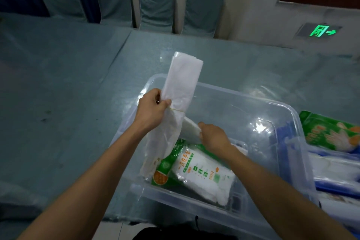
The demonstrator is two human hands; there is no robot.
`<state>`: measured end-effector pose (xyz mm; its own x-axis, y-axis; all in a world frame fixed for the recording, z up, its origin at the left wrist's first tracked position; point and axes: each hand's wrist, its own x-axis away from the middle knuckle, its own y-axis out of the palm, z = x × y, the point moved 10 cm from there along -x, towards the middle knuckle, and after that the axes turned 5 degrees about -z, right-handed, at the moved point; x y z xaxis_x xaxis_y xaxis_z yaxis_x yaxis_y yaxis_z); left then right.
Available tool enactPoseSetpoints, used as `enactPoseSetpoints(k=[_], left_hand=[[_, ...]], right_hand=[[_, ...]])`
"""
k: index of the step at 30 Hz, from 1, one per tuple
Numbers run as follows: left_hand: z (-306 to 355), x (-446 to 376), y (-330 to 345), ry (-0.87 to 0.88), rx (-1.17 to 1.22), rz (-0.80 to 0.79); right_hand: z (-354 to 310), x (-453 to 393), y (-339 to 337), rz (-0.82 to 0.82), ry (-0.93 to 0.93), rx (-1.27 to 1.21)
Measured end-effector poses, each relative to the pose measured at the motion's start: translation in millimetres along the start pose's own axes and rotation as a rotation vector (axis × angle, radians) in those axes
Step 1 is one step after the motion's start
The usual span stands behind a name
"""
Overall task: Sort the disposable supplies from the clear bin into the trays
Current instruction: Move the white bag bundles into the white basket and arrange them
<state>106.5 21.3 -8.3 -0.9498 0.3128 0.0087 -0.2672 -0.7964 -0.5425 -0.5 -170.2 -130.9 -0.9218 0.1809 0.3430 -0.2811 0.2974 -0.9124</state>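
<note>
The left hand is gripping a long bundle of white plastic bags, its fingers and thumb curling round the bundle just above a thin yellow rubber band that cinches it. The bundle is standing nearly upright above the far left corner of the clear bin, its flat folded top tilting slightly right and its looser, translucent lower end trailing down into the bin. The right hand is pinching a second white folded packet, which is lying just beside the bundle's lower part. Below both hands, a green and white pack of disposable gloves is lying flat on the bin's floor. The bin is sitting on the desk, which is covered in blue-green cloth. Right of the bin, blue trays are holding another green glove pack.
</note>
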Motion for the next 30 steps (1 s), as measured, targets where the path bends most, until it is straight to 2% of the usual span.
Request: enactPoseSetpoints(k=[9, 15, 23, 28, 30], left_hand=[[29.9, -6.2, 17.5, 0.058, 0.188, -0.075], [72.4, -7.3, 42.4, 0.127, 0.296, -0.145], [187.9, 26.1, 91.2, 0.258, 0.407, -0.237], [280.8, 78.9, 150.9, 0.385, 0.521, -0.330], [315.4, 105.7, 181.3, 0.415, 0.551, -0.363]], right_hand=[[47.2, 87.1, -114.5, 0.414, 0.134, -0.471], [90.7, 149.8, -167.1, 0.665, 0.219, -0.738], [146.4, 259.7, -219.3, 0.956, 0.172, -0.947], [200.2, 349.1, -232.2, 1.086, 0.178, -1.099], [224.9, 390.0, -235.6, 1.127, 0.192, -1.088]])
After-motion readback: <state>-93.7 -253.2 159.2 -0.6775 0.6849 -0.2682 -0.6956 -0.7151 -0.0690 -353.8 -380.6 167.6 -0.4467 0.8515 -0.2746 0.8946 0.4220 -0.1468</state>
